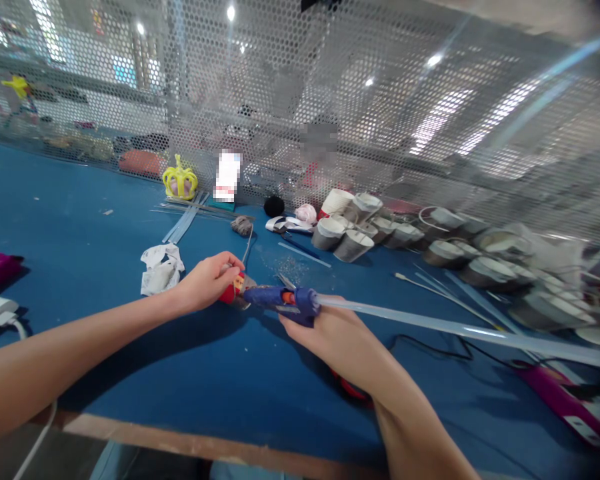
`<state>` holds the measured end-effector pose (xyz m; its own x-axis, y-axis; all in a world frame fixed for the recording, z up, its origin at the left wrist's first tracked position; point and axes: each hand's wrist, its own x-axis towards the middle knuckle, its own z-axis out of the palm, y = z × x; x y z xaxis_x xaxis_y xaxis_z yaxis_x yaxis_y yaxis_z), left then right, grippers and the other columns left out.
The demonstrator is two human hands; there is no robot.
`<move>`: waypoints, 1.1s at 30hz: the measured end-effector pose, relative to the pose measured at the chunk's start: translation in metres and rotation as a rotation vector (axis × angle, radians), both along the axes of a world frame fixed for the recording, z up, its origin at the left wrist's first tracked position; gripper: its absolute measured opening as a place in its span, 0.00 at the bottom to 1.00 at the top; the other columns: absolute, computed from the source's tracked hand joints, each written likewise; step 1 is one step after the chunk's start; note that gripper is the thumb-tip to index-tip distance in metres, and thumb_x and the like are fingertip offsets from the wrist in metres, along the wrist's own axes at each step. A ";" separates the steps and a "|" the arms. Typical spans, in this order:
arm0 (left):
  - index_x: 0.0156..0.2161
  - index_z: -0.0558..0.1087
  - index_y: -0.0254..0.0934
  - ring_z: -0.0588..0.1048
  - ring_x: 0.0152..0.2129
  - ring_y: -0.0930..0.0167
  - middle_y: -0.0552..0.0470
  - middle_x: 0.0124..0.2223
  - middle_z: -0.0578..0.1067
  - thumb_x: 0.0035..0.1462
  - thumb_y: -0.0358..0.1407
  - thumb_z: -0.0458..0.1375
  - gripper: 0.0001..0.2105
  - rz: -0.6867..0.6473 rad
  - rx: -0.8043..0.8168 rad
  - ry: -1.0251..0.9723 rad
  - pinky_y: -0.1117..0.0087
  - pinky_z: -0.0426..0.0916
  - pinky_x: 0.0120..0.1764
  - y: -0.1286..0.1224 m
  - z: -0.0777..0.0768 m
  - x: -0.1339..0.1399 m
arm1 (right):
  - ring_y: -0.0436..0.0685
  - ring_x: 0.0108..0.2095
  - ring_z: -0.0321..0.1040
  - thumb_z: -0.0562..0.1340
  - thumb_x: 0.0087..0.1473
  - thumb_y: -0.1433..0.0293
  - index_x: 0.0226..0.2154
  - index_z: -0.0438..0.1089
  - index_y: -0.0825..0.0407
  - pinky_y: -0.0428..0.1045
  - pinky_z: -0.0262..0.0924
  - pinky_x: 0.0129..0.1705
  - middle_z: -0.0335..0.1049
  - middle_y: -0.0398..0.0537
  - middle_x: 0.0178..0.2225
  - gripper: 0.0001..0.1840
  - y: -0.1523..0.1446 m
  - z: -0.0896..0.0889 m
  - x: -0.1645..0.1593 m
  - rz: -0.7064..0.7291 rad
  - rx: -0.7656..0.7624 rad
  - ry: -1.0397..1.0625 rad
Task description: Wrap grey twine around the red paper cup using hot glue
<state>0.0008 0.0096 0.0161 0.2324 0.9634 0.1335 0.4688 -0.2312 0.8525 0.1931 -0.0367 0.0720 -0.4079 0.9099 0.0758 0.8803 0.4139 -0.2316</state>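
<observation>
My right hand (pixel 335 333) is wrapped round the handle of a blue glue gun (pixel 287 300), and a long clear glue stick (pixel 430 323) sticks out of its back end toward the right. The nozzle points left, right up against a small red and yellow piece (pixel 234 288) that the fingers of my left hand (pixel 207 283) pinch. Exactly what this piece is I cannot make out, and part of it is hidden by my fingers. A thin grey wire (pixel 249 245) rises just behind it, near a grey ball of yarn (pixel 241 225).
Crumpled white paper (pixel 161 269) lies left of my hands. Farther back are a yellow crown-shaped piece (pixel 180 180), glue sticks (pixel 185 221) and a phone (pixel 227 177) against the perforated metal screen (pixel 280 87). Grey-white cups (pixel 354 246) crowd the right; a purple power strip (pixel 565 400) lies nearer.
</observation>
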 end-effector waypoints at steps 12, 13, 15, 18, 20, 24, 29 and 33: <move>0.36 0.63 0.35 0.67 0.23 0.74 0.52 0.28 0.70 0.52 0.35 0.45 0.08 -0.027 0.011 -0.050 0.74 0.61 0.25 0.000 -0.003 0.000 | 0.50 0.20 0.58 0.51 0.47 0.64 0.19 0.59 0.51 0.45 0.49 0.22 0.62 0.42 0.18 0.11 0.005 -0.008 0.008 -0.073 -0.040 0.059; 0.36 0.63 0.35 0.67 0.23 0.74 0.53 0.28 0.69 0.52 0.35 0.45 0.09 -0.030 0.015 -0.050 0.74 0.61 0.25 0.000 -0.004 0.000 | 0.50 0.20 0.58 0.51 0.47 0.64 0.19 0.59 0.51 0.45 0.49 0.22 0.61 0.41 0.18 0.12 0.007 -0.008 0.009 -0.086 -0.049 0.067; 0.38 0.62 0.35 0.66 0.22 0.74 0.54 0.27 0.68 0.53 0.35 0.45 0.09 -0.042 0.025 -0.054 0.74 0.61 0.25 -0.001 -0.004 0.000 | 0.50 0.20 0.57 0.52 0.47 0.63 0.18 0.59 0.52 0.44 0.50 0.22 0.60 0.41 0.17 0.12 0.009 -0.008 0.011 -0.089 -0.044 0.082; 0.40 0.60 0.36 0.66 0.23 0.75 0.54 0.27 0.68 0.54 0.37 0.45 0.10 -0.079 0.031 -0.072 0.74 0.62 0.26 -0.001 -0.005 0.000 | 0.49 0.20 0.55 0.52 0.46 0.63 0.18 0.58 0.52 0.44 0.50 0.22 0.58 0.40 0.16 0.12 0.013 -0.008 0.013 -0.078 -0.028 0.111; 0.40 0.60 0.37 0.66 0.23 0.75 0.55 0.27 0.68 0.54 0.38 0.44 0.10 -0.103 0.026 -0.088 0.74 0.62 0.26 -0.002 -0.006 0.000 | 0.49 0.19 0.53 0.52 0.46 0.63 0.17 0.57 0.52 0.44 0.49 0.22 0.57 0.39 0.16 0.12 0.016 -0.007 0.013 -0.092 -0.033 0.133; 0.41 0.59 0.37 0.68 0.23 0.74 0.54 0.28 0.69 0.55 0.39 0.44 0.11 -0.129 0.028 -0.111 0.74 0.62 0.26 -0.004 -0.007 0.000 | 0.47 0.18 0.49 0.52 0.44 0.64 0.14 0.52 0.52 0.44 0.47 0.20 0.51 0.38 0.14 0.14 0.020 -0.005 0.010 -0.125 -0.067 0.169; 0.42 0.59 0.37 0.68 0.23 0.74 0.54 0.28 0.70 0.55 0.39 0.44 0.11 -0.141 0.021 -0.122 0.74 0.62 0.25 -0.004 -0.006 0.000 | 0.47 0.18 0.48 0.53 0.43 0.67 0.14 0.52 0.52 0.44 0.48 0.21 0.50 0.38 0.14 0.13 0.019 0.000 0.007 -0.107 -0.054 0.226; 0.41 0.59 0.37 0.67 0.23 0.74 0.54 0.28 0.69 0.55 0.39 0.44 0.11 -0.131 0.030 -0.098 0.74 0.63 0.26 -0.003 -0.006 -0.001 | 0.47 0.18 0.49 0.53 0.44 0.68 0.15 0.55 0.52 0.44 0.50 0.22 0.53 0.38 0.15 0.11 0.015 0.004 0.008 -0.076 -0.078 0.253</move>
<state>-0.0004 0.0064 0.0100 0.3399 0.9210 0.1904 0.3475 -0.3111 0.8845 0.2009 -0.0216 0.0756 -0.3155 0.9442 0.0951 0.8183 0.3214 -0.4765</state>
